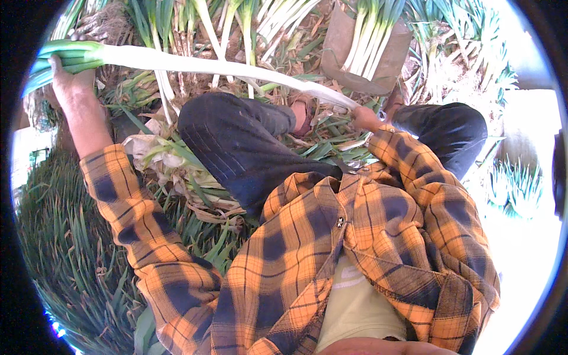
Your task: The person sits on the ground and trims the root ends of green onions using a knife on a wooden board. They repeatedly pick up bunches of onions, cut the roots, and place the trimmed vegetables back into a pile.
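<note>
A long Welsh onion (199,66) with a white stalk stretches across the view, slanting down from upper left to centre right. My left hand (73,77) grips its green leaves at the far left, thumb over them. Closed around the narrow, whitish end of the stalk is my right hand (366,119), near my right knee. Part of that end is hidden by the fingers. Beyond the stalk, a bunch of similar onions (366,49) rests on a curved brown sheet (335,40), whose material I cannot tell.
More onions (226,26) stand or lean along the top, with roots and dry husks around them. Onion peelings (321,144) litter the ground between my bent legs. Dense green leaves (80,235) fill the lower left. Onion bundles (461,53) stand at the upper right.
</note>
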A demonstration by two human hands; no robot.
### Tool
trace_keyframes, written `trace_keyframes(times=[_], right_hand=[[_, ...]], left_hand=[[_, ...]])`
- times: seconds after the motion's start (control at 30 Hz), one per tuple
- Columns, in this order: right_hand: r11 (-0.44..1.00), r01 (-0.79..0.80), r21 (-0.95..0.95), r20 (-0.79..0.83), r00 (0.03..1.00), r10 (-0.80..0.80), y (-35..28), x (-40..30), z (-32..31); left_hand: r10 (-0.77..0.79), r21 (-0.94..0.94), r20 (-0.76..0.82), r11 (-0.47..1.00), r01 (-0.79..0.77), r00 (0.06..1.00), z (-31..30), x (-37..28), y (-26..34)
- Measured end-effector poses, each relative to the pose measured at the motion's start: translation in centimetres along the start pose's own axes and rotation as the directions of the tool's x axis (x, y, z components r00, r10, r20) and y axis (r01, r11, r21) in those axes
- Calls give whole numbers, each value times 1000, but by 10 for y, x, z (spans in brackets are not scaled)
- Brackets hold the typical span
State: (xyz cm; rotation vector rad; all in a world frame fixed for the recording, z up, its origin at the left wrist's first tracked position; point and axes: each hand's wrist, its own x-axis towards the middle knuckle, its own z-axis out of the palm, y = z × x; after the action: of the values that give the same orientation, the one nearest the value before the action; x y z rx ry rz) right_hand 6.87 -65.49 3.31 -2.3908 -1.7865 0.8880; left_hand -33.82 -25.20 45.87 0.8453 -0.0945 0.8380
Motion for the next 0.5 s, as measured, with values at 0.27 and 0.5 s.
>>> trace_keyframes(times=[0.27,0.5], right_hand=[[976,-160,150,28,987,157,17,-14,-10],[821,227,525,-318,946,-58,-101,44,-103]], left_hand=[[591,684,-421,705,-186,688,-51,-9,14],[507,420,-704,862,-284,497,-141,-25,183]])
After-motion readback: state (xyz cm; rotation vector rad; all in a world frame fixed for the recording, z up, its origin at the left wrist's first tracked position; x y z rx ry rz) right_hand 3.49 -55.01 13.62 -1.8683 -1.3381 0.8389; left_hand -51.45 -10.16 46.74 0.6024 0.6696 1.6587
